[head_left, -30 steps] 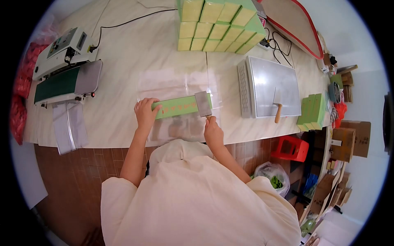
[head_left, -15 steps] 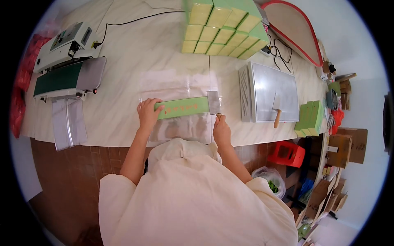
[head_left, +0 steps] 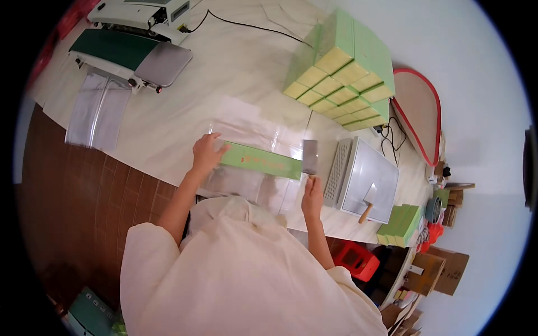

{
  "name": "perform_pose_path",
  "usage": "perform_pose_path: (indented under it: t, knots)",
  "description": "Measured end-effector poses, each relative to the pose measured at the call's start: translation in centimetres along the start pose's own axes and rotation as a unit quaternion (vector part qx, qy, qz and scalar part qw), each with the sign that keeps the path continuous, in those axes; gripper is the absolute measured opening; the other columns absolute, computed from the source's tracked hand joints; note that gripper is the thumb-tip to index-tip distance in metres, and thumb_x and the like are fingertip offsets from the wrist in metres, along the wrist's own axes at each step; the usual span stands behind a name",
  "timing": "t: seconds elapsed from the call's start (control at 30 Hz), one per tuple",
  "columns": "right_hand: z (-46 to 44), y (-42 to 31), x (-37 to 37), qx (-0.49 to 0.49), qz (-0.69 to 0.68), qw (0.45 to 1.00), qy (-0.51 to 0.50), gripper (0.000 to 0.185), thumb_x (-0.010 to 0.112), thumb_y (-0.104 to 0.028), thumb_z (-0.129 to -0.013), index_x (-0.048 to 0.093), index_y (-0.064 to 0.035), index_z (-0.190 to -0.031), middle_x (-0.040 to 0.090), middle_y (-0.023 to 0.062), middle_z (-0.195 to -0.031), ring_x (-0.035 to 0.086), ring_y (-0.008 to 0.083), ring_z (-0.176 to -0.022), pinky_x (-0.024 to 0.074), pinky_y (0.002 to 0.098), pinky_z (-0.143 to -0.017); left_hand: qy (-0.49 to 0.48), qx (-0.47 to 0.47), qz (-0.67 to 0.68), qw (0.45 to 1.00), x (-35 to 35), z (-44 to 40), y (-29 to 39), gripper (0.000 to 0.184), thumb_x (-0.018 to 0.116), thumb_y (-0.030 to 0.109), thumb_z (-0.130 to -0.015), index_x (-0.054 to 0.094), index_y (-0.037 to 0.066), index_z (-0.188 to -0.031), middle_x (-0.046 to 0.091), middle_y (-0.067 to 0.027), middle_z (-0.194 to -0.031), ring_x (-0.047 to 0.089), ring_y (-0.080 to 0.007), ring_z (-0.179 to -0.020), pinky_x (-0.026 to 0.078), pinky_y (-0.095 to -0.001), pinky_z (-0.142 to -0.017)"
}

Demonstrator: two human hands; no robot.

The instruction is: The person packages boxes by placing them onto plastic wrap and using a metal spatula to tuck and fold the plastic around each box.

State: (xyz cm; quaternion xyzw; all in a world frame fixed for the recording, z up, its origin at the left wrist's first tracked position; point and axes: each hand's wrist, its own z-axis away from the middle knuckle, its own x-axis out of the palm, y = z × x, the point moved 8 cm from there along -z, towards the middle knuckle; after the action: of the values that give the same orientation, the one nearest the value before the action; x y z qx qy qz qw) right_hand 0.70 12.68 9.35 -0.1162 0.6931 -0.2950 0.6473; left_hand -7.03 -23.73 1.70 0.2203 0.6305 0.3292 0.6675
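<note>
On the marbled tabletop (head_left: 224, 73), one long green box (head_left: 262, 160) lying over clear plastic (head_left: 238, 183)!
Left hand (head_left: 206, 154) at its left end, gripping or merely resting, I can't tell; right hand (head_left: 312, 197) wrapped round a flat-bladed scraper (head_left: 310, 155), blade just beside the opposite end; beyond, stacked green boxes (head_left: 348, 75).

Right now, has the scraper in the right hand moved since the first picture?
Yes, rightward: the scraper has come closer to the stationary silver-topped unit, passing from over the right end of the green box to beside it.
</note>
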Motion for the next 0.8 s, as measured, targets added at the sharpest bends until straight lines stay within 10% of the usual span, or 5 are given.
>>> perform_pose_path:
  t: [0.13,0.2,0.37,0.8]
  knots:
    - [-0.6,-6.7,3.0,-0.186,-0.062,0.966,-0.168,0.018,0.054,-0.020,-0.097,0.058,-0.0041,-0.105,0.064,0.0187,-0.093,0.060,0.0409,-0.086,0.0473,0.0468,-0.070,0.101,-0.063,0.193,0.974,-0.6,0.8,-5.8,0.047,0.066,0.038,-0.090,0.060,0.002,-0.118,0.062,-0.0110,-0.117,0.058,-0.0241,-0.111,0.044,-0.0359,-0.098]
    - [-0.8,-9.6,4.8,-0.253,-0.061,0.937,-0.231,0.016,0.057,-0.017,-0.095,0.059,-0.0038,-0.103,0.064,0.0170,-0.092,0.060,0.0389,-0.085,0.0475,0.0452,-0.070,-0.020,-0.172,0.408,0.896,1.1,1.5,-7.8,0.040,0.056,0.036,-0.098,0.060,0.001,-0.116,0.064,-0.0063,-0.111,0.059,-0.0160,-0.107,0.045,-0.0303,-0.095]
    - [-1.0,-13.7,8.3,-0.373,-0.059,0.858,-0.349,0.015,0.061,-0.013,-0.091,0.060,-0.0020,-0.101,0.061,0.0143,-0.085,0.058,0.0340,-0.079,0.0472,0.0400,-0.071,-0.195,-0.133,0.426,0.873,1.3,2.3,-4.5,0.031,0.053,0.028,-0.101,0.065,0.001,-0.109,0.067,-0.0064,-0.103,0.062,-0.0146,-0.099,0.046,-0.0286,-0.093]
    - [-5.3,-14.5,8.4,-0.247,-0.072,0.920,-0.295,0.010,0.058,-0.016,-0.092,0.061,-0.0059,-0.093,0.061,0.0130,-0.083,0.060,0.0339,-0.078,0.0470,0.0415,-0.068,-0.190,-0.065,0.328,0.923,1.1,0.5,-3.5,0.027,0.047,0.020,-0.102,0.063,-0.001,-0.095,0.070,-0.0082,-0.094,0.067,-0.0161,-0.088,0.050,-0.0286,-0.082]
